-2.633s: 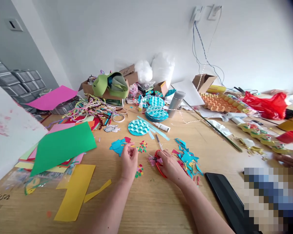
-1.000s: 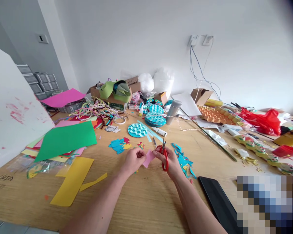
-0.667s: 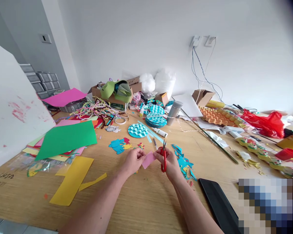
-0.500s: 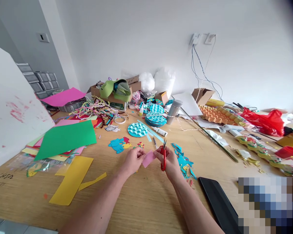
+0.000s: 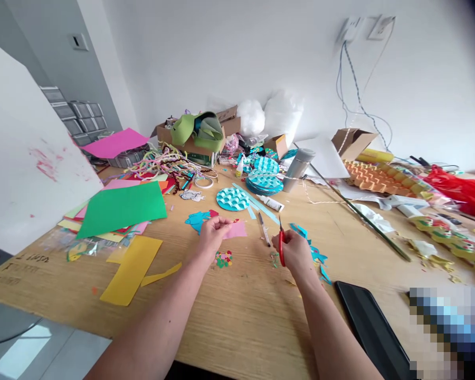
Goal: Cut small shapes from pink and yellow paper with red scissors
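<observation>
My left hand (image 5: 215, 236) pinches a small pink piece of paper (image 5: 236, 230) by its left edge. My right hand (image 5: 296, 252) is wrapped round red-handled scissors (image 5: 282, 247), their blades pointing away from me. A little heap of coloured paper bits (image 5: 224, 259) lies just below the pink paper. Between the hands and slightly beyond them is a pen (image 5: 264, 229). Blue paper cutouts (image 5: 198, 220) are partly hidden behind my left hand. Blue paper scraps (image 5: 319, 255) lie to the right of my right hand.
Green paper (image 5: 122, 208) and a yellow sheet (image 5: 132, 269) lie left. A blue scalloped disc (image 5: 233, 199), a glue tube (image 5: 271, 203) and a grey bottle (image 5: 298, 170) stand or lie farther back. A black phone (image 5: 370, 324) is near right, below a long green stick (image 5: 364, 219).
My hands have moved apart. The right hand with the scissors has let go of the pink paper, which the left hand keeps. Coloured bits now show under the left hand. The view has shifted.
</observation>
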`<state>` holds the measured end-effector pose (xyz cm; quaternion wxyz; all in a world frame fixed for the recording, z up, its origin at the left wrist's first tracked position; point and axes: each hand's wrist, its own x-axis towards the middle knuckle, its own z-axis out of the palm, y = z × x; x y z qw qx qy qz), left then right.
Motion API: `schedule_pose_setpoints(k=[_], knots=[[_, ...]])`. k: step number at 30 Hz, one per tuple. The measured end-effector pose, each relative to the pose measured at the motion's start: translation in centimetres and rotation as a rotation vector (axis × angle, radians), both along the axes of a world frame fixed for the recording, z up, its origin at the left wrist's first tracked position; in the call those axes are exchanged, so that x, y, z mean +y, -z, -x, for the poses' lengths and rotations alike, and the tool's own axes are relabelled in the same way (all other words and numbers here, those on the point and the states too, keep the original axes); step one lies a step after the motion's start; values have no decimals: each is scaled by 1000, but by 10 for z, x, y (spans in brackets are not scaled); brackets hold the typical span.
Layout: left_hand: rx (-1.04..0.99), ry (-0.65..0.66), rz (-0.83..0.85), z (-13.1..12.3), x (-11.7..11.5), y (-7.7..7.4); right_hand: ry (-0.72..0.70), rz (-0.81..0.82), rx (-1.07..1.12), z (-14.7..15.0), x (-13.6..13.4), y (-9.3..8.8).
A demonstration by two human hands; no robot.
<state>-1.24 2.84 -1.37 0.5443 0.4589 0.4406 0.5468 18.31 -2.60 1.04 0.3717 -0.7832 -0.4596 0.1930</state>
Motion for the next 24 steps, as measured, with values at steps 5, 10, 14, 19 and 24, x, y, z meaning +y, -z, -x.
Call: schedule_pose_setpoints(k=[5,10,14,19,24], knots=[[179,154,-85,-1,-6,2,-186,-235,314,10,-1,0],[301,274,-130,-4,-12,0,-488,-158,532,19,-4,-1],[238,281,-93,-6,-11,-1,-572,-102,511,20,-4,2],[78,263,-56,-7,-15,-6,-539,-144,515,19,-4,5],[-1,346,60,-6,-15,-7,-463,-214,553,24,-5,3]])
